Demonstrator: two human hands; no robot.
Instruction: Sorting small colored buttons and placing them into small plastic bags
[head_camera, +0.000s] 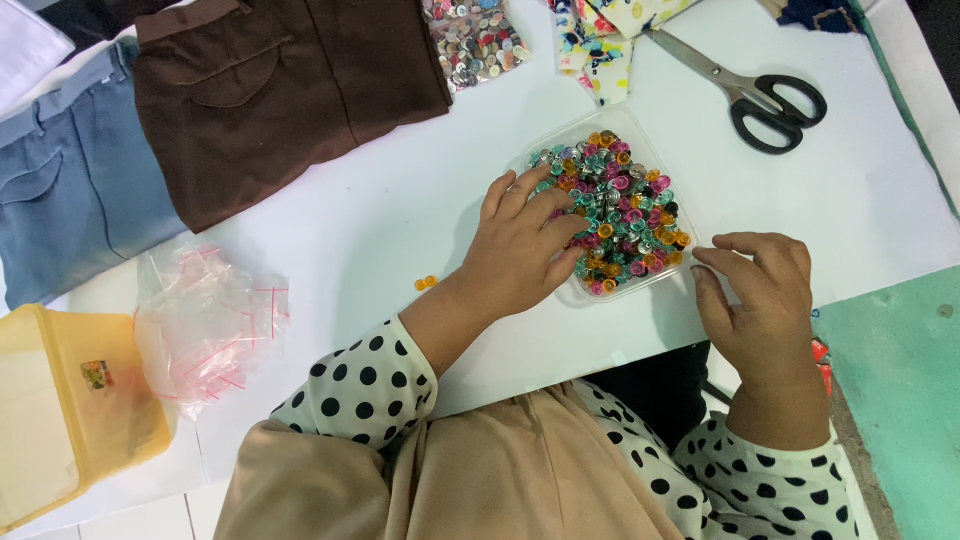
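— What is in the tray (640, 128)?

— Small buttons (620, 210) of many colours. My left hand (520, 245) lies on them with loose fingers, grasping nothing I can see. My right hand (760, 295) rests released beside the tray's right edge.

— And the packages?

— Clear zip bags (205, 320) with red strips lie left, by a yellow box (70, 410) with a small sticker.

— Anything unclear?

— The box is cut off; its contents I cannot tell.

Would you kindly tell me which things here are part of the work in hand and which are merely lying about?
In use: left hand in the coloured buttons; right hand at the clear tray.
Lying about: scissors, brown garment, blue garment, plastic bags, yellow box.
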